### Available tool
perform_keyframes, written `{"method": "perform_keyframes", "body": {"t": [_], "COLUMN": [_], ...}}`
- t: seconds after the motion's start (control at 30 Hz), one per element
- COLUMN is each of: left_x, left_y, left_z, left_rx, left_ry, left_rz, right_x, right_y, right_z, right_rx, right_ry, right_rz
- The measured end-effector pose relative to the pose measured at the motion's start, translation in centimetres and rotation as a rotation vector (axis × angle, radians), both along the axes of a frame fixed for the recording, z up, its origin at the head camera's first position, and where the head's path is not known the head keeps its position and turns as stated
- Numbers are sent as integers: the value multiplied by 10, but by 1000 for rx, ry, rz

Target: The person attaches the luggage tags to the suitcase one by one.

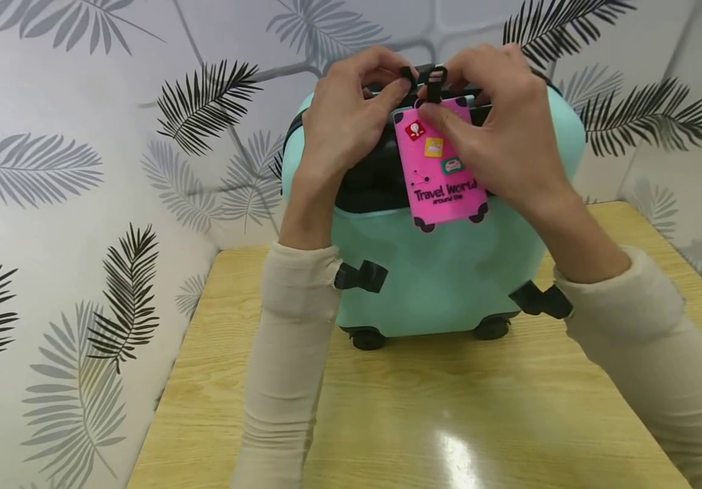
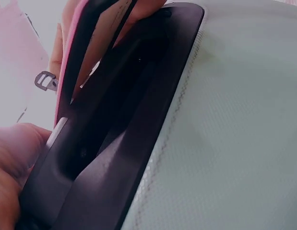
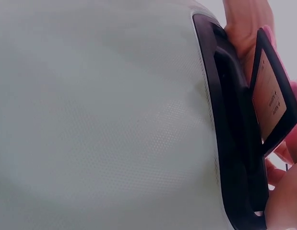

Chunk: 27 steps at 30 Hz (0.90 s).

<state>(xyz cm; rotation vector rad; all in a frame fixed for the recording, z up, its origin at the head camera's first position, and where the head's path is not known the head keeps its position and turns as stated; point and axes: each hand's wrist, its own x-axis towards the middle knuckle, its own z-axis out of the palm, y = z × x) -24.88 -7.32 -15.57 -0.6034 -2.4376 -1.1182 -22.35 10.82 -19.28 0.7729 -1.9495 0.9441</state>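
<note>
Luggage Tag Held at Suitcase Handle, Both Hands Engaged

The pink luggage tag [image 1: 439,178] is positioned in front of the black recessed panel [image 1: 375,173] of the mint-green suitcase [image 1: 430,272], just below its top. The tag hangs slightly tilted, printed face outward, with black corners and the words "Travel World". The right wrist view shows a pale insert [image 3: 268,100] with small print, framed in black, on the reverse.

Left hand [image 1: 347,115]: thumb and fingers pinch the end of a black strap [image 1: 410,76] near the top of the suitcase. Right hand [image 1: 500,122]: grasps the tag at its upper edge, thumb across the front face, directly below the black buckle [image 1: 436,80]. The strap end and the buckle are apart, side by side. The strap's route behind the fingers is hidden.

The suitcase stands upright on a wood-grain table [image 1: 388,414]; two black wheels [image 1: 367,337] are visible at its base. A wall [image 1: 51,224] with a leaf pattern is behind. Both forearms are covered by cream sleeves [image 1: 284,380].
</note>
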Motion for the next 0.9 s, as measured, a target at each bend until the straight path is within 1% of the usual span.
{"method": "perform_keyframes", "body": {"t": [0.13, 0.2, 0.3, 0.37, 0.47, 0.53, 0.6, 0.8, 0.9], "left_x": [0, 0, 0, 0, -1, -1, -1, -1, -1], "left_y": [-1, -1, -2, -3, -3, -2, -2, -2, -3], "left_z": [1, 2, 4, 4, 4, 3, 3, 0, -2], "left_rx": [-16, -8, 37, 66, 96, 102, 112, 155, 157], "left_ry": [9, 4, -31, -58, -75, -64, -50, -46, -28], "left_rz": [34, 42, 15, -6, -30, -38, -50, -90, -101], "right_x": [0, -1, -3, -3, -3, -2, -1, 2, -1], "right_y": [2, 3, 5, 6, 8, 9, 9, 5, 3], "right_z": [1, 2, 3, 3, 2, 1, 1, 8, 12], "right_rx": [8, 16, 22, 6, -20, -30, -30, -48, -45], "right_ry": [10, 22, 41, 51, 58, 53, 35, -89, -106], "right_rz": [19, 36, 58, 72, 76, 70, 57, -5, -13]}}
